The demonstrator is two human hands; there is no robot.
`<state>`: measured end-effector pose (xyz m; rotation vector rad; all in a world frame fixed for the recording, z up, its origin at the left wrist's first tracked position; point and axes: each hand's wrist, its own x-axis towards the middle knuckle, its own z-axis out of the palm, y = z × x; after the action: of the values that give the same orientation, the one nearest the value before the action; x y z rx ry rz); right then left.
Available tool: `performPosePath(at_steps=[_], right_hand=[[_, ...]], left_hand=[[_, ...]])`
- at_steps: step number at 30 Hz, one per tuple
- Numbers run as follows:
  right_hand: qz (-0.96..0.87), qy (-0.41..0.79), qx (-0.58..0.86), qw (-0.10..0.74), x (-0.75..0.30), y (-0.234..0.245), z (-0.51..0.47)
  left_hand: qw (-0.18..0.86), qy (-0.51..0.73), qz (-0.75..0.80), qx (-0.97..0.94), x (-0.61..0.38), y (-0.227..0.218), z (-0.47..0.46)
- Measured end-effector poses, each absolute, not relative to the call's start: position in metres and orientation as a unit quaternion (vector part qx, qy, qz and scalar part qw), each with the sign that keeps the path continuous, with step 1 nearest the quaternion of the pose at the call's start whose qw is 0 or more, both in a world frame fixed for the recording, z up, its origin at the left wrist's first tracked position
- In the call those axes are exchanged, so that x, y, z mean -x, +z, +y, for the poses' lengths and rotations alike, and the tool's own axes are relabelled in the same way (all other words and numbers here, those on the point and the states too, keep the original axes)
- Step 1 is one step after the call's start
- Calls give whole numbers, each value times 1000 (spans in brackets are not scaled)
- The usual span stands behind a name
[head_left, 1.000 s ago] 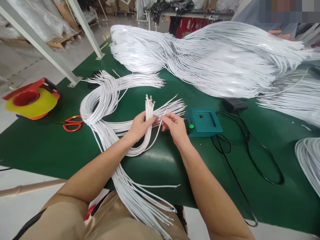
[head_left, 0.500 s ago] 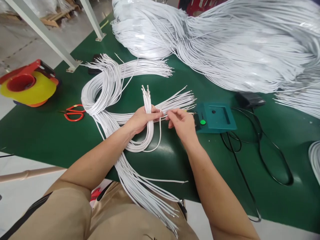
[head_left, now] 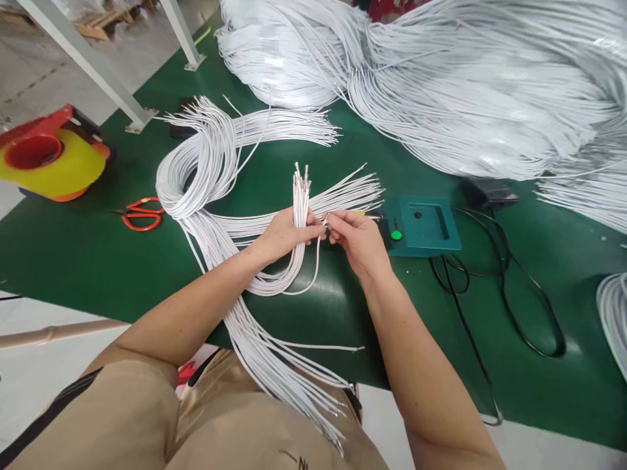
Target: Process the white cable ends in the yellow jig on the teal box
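The hands pinch one white wire beside a held bundle.

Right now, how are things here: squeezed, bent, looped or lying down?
Thin white wire bundle: bent, tips up, gripped by the bare left hand
Single white wire: curved, pinched near its tip by the bare right hand
Red-handled scissors: lying flat, open or shut unclear
Teal rectangular box: recess facing up
Long black cable: loosely looped
Round yellow roll: seated in the red dispenser

A workshop, judging by the green workbench, bundled white cables and wooden pallet.
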<state>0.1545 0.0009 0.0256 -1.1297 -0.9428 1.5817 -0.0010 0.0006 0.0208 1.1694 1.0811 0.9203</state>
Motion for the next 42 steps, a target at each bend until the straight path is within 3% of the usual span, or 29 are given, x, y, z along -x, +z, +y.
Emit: performPosePath(at_steps=[5, 12, 18, 23, 30, 34, 38, 42], right_hand=[[-258, 756, 409, 441, -151, 27, 2], [-328, 714, 429, 446, -153, 36, 0], [-328, 754, 398, 406, -160, 33, 0], [-340, 740, 398, 424, -163, 32, -1], [-471, 556, 503, 465, -158, 32, -6], [-631, 309, 556, 445, -155, 24, -7], [-798, 25, 499, 336, -158, 21, -7], [-844, -53, 485, 223, -173, 29, 2]], left_hand=[[615, 421, 449, -492, -1, 25, -1], [665, 392, 387, -504, -5, 26, -4], [654, 398, 389, -513, -5, 27, -4], [648, 413, 386, -510, -1, 24, -2], [690, 419, 371, -459, 2, 19, 1], [745, 403, 367, -384, 2, 20, 3], [766, 408, 368, -334, 1, 22, 6], [730, 421, 403, -356, -3, 21, 12]])
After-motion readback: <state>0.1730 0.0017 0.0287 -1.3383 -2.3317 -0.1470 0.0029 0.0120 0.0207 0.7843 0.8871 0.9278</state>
